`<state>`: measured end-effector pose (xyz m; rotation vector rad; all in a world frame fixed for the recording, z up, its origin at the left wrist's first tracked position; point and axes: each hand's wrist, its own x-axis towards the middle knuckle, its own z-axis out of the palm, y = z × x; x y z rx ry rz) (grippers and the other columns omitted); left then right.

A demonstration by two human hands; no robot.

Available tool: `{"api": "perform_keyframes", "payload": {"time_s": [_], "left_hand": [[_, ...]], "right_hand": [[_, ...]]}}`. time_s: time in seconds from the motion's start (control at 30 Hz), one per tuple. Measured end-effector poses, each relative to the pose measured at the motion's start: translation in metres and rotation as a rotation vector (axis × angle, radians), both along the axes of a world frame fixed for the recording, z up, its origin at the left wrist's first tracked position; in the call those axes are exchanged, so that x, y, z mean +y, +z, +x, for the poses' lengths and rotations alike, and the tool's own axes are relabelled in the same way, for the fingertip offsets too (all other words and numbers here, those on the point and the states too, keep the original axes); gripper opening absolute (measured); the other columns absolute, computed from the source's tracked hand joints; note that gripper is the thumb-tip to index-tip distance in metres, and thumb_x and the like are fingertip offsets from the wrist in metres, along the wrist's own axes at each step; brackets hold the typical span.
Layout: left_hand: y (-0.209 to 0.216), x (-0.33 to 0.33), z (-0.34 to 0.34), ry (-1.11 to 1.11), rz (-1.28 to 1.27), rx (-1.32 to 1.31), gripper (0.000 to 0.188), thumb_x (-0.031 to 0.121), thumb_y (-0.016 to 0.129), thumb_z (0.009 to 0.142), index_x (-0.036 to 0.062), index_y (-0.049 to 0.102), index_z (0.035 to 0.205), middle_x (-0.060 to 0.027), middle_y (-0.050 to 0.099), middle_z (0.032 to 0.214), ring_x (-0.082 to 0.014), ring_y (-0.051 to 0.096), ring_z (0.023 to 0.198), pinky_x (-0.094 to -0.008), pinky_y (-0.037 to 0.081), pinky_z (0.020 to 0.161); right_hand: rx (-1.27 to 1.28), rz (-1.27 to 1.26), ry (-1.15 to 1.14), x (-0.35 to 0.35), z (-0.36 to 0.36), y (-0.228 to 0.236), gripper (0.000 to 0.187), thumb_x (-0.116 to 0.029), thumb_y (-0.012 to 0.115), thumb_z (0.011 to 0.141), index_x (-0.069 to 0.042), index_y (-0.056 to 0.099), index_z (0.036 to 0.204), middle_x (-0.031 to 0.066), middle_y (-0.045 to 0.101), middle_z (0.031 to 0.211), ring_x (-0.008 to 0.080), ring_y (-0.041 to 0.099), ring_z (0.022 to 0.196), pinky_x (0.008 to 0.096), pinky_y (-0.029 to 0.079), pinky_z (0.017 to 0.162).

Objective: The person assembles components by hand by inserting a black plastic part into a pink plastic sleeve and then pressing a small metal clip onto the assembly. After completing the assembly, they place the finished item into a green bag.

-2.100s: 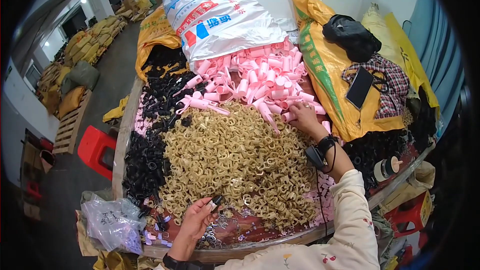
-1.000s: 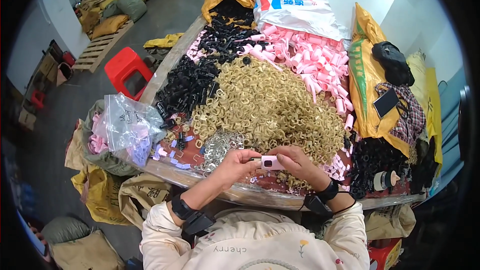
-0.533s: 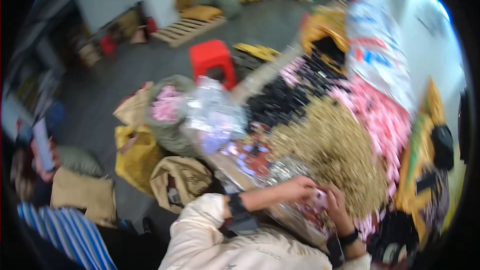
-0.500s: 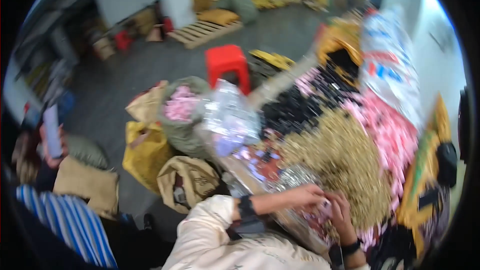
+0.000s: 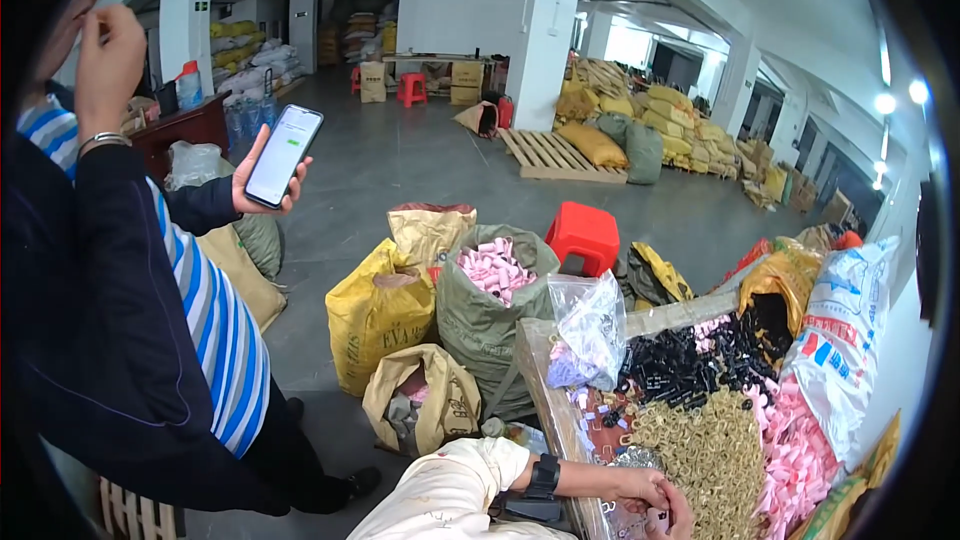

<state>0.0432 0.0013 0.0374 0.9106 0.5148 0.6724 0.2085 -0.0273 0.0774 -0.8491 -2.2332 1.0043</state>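
My left hand (image 5: pixel 642 487), with a black band on its wrist, is bent inward over the near edge of a work table (image 5: pixel 540 380). My right hand (image 5: pixel 682 514) meets it there, partly cut off by the lower edge of the picture. Between the fingers of both hands is a small pale pink piece (image 5: pixel 656 518), its exact kind too small to tell. Right beside the hands spreads a heap of gold-coloured small parts (image 5: pixel 700 440). Silvery clear parts (image 5: pixel 637 458) lie just beyond my left wrist.
Black parts (image 5: pixel 680 370) and pink parts (image 5: pixel 795 440) flank the gold heap. A clear plastic bag (image 5: pixel 590 325) rests on the table's corner. Sacks, including a green one (image 5: pixel 480 340), stand to the left. A person in stripes (image 5: pixel 225 360) holds a phone (image 5: pixel 284 157). A red stool (image 5: pixel 583 238) stands behind.
The view has swung left and up, so the table and my hands sit lower and the person with the phone shows more fully. My hands stay close together over the table.
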Motion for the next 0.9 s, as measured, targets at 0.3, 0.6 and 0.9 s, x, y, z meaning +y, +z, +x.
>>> {"api": "perform_keyframes", "payload": {"time_s": [0.3, 0.6, 0.9], "left_hand": [[0.014, -0.017, -0.007, 0.075, -0.027, -0.031, 0.024, 0.019, 0.063, 0.074, 0.0132, 0.052, 0.094, 0.0071, 0.055, 0.077, -0.0013, 0.049, 0.056, -0.0138, 0.038, 0.048], [0.012, -0.016, -0.006, 0.083, -0.034, -0.058, 0.026, 0.018, 0.059, 0.078, 0.014, 0.052, 0.102, 0.0078, 0.055, 0.082, 0.0, 0.049, 0.066, -0.0133, 0.04, 0.053], [0.009, -0.004, 0.002, 0.062, -0.075, -0.147, 0.019, 0.022, 0.056, 0.08, 0.0113, 0.052, 0.095, 0.0045, 0.054, 0.081, -0.0005, 0.048, 0.057, -0.0131, 0.039, 0.049]], "right_hand": [[-0.027, 0.164, -0.047, -0.004, -0.005, 0.014, 0.054, -0.034, 0.056, 0.078, 0.0, 0.042, 0.118, 0.0138, 0.053, 0.104, 0.0238, 0.052, 0.094, 0.0341, 0.04, 0.082], [0.031, 0.002, -0.1, -0.001, -0.012, 0.012, 0.058, -0.035, 0.057, 0.077, 0.0, 0.039, 0.12, 0.0144, 0.05, 0.111, 0.0244, 0.049, 0.101, 0.0348, 0.039, 0.084], [-0.041, 0.127, -0.068, 0.001, -0.004, 0.019, 0.059, -0.035, 0.056, 0.079, 0.002, 0.037, 0.121, 0.0166, 0.048, 0.112, 0.0263, 0.048, 0.103, 0.0352, 0.039, 0.084]]}}
